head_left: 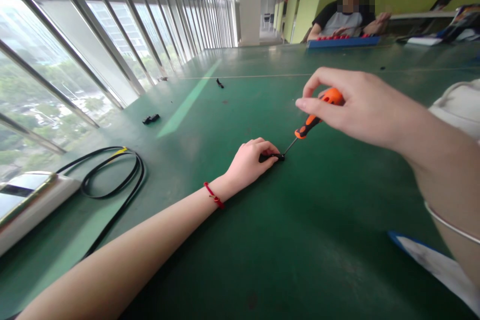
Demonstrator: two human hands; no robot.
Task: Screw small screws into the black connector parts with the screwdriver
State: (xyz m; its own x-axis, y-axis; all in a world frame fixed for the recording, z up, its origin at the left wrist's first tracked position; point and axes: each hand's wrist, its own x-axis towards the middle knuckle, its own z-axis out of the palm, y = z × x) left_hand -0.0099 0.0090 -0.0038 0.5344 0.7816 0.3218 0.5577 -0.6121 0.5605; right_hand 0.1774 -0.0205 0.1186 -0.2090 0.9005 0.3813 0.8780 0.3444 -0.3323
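Left fingers point(268, 152) pinch a small black part point(278, 157); right fingers point(313, 96) grip an orange-and-black screwdriver point(309, 124), tip at it.

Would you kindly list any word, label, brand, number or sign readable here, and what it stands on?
No text can be read.
Screwdriver: no legible marking.
Small black part: too small to tell.
White object at left: nothing legible.
Blue tray: too far and blurred.
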